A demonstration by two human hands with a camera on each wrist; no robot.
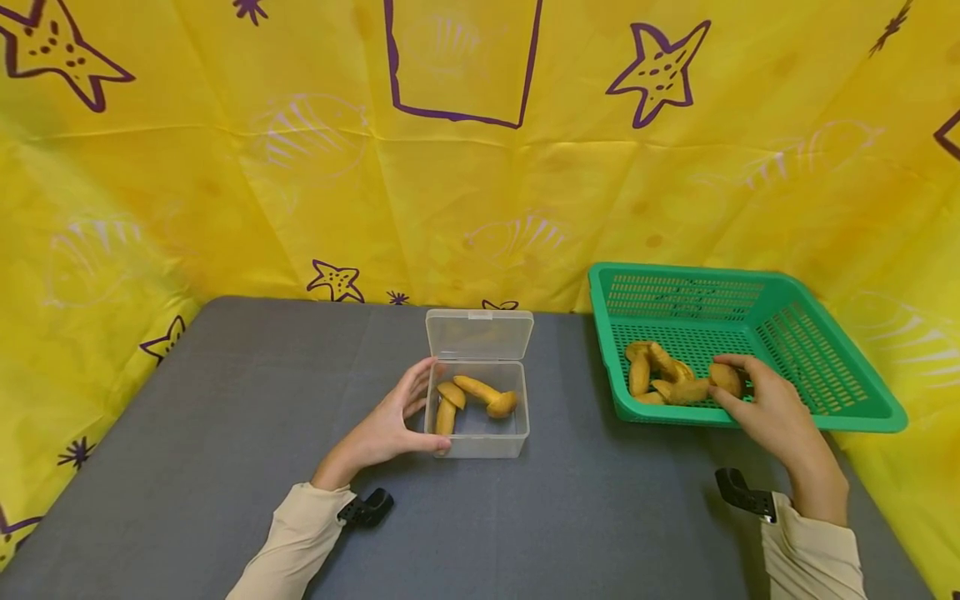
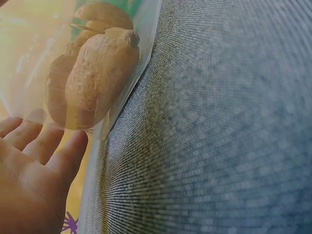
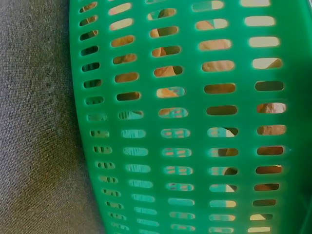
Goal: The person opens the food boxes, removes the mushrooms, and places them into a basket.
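Note:
A clear plastic box stands on the table with its lid raised at the back. Inside lie two yellow-brown mushrooms, one toward the left wall and another on the right. My left hand holds the box by its left side, thumb at the front corner and fingers along the wall. Over the front of a green basket, my right hand pinches a mushroom by its cap between thumb and fingers. Several more mushrooms lie in the basket's left part. Basket slats hide the right hand's grip in the right wrist view.
A grey cloth covers the table. Yellow patterned fabric hangs behind it and along both sides. The basket's raised rim stands at the right, near the fabric. Bare grey cloth lies between box and basket.

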